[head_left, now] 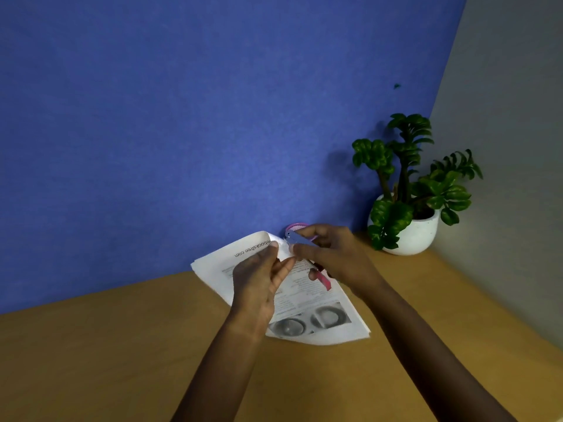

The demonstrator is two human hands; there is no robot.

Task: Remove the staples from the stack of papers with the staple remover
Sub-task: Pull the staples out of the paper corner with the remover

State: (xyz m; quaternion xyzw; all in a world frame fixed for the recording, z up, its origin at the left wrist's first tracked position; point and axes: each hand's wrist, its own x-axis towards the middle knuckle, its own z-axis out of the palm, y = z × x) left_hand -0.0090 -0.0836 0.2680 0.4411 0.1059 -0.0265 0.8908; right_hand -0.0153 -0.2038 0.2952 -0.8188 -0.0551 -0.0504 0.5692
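A stack of printed white papers [316,318] is lifted at its far corner above the wooden desk [122,345]. My left hand [259,278] pinches that raised corner, curling the top sheets back. My right hand [332,254] grips the staple remover [297,238], whose metal tip touches the paper corner beside my left fingertips; its pink handle end [325,281] sticks out below my palm. The staple itself is too small to make out.
A pink round object [295,227] peeks out behind my right fingers near the blue wall [182,117]. A potted green plant in a white pot [408,229] stands in the desk's far right corner, against a grey wall [502,147].
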